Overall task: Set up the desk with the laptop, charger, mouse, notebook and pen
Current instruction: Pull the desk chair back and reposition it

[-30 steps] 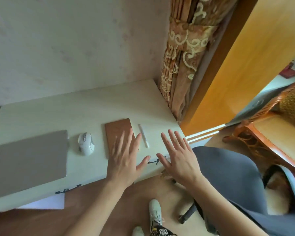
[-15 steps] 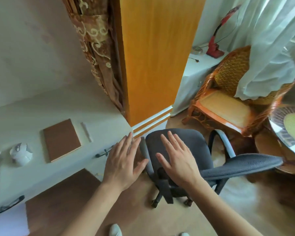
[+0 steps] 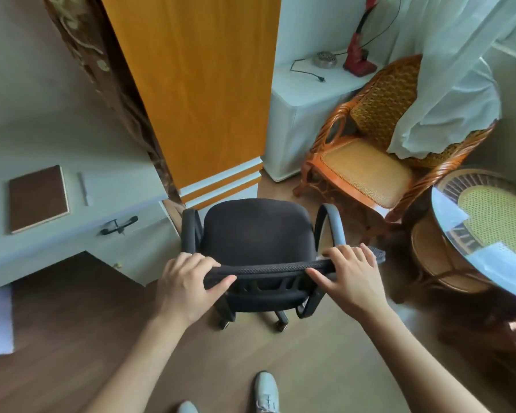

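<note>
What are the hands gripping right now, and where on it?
Both hold the black office chair by the top edge of its backrest: left hand near the left end, right hand near the right end.

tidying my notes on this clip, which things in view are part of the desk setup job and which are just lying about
Part of the job:
brown notebook on the desk
white pen beside it
office chair, backrest gripped by left hand and right hand

Just lying about:
wicker armchair
glass-topped round table
red lamp
metal dish
white curtain
</note>
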